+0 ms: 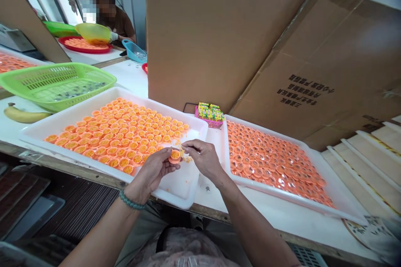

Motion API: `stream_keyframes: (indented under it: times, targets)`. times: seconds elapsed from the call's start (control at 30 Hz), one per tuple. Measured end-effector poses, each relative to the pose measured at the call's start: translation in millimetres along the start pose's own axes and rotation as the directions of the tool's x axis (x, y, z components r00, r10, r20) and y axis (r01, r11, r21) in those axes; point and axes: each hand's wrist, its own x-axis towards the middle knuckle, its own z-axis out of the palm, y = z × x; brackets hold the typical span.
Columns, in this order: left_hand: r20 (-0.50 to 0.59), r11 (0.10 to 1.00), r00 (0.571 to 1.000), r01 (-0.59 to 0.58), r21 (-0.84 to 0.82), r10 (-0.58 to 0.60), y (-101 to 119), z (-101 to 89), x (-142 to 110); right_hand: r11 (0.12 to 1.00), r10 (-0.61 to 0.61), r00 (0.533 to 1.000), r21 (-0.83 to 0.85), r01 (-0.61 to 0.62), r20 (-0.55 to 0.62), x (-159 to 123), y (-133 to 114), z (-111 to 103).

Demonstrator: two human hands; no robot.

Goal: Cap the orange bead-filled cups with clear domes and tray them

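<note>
A small orange cup [174, 156] with yellow filling sits in the fingers of my left hand [153, 170], held over the near right part of a white tray [184, 201]. The fingertips of my right hand [206, 159] are pinched together just to the right of that cup. Whatever they hold, if anything, is too small to make out. Under the hands, small yellow pieces [188, 159] are scattered on the tray's bottom. Rows of similar orange cups [115, 133] fill the tray's left and middle. A beaded bracelet [131, 202] is on my left wrist.
On the right, another white tray [233, 179] holds many orange cups with shiny tops. A pink basket [213, 123] of yellow-green packets stands between the trays. Cardboard [219, 29] rises behind. At left are a green basket [19, 76] and a banana [26, 115]. A person [123, 25] works beyond.
</note>
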Motion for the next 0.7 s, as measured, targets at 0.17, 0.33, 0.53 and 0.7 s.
stream_keyframes:
  times: [0.17,0.33,0.53,0.7]
  targets:
    - [0.061,0.999,0.998,0.023,0.038,-0.025,1.1,-2.2,-0.4,0.980,0.107,0.979,-0.150,-0.134,-0.174,-24.5,13.6,-32.1]
    - [0.089,0.992,0.996,0.013,0.126,-0.024,-0.1,-4.0,0.2,0.727,0.249,0.968,-0.655,-0.206,-0.029,-73.2,33.2,-58.1]
    - [0.042,0.985,0.999,0.012,0.173,-0.019,-0.6,0.1,-0.9,0.596,0.380,0.910,-0.796,-0.105,0.164,-110.3,43.5,-43.8]
    - [0.029,0.978,1.000,-0.005,0.209,-0.001,0.5,3.8,-2.6,0.635,0.359,0.878,-0.772,0.019,0.317,-114.7,57.6,-29.1]
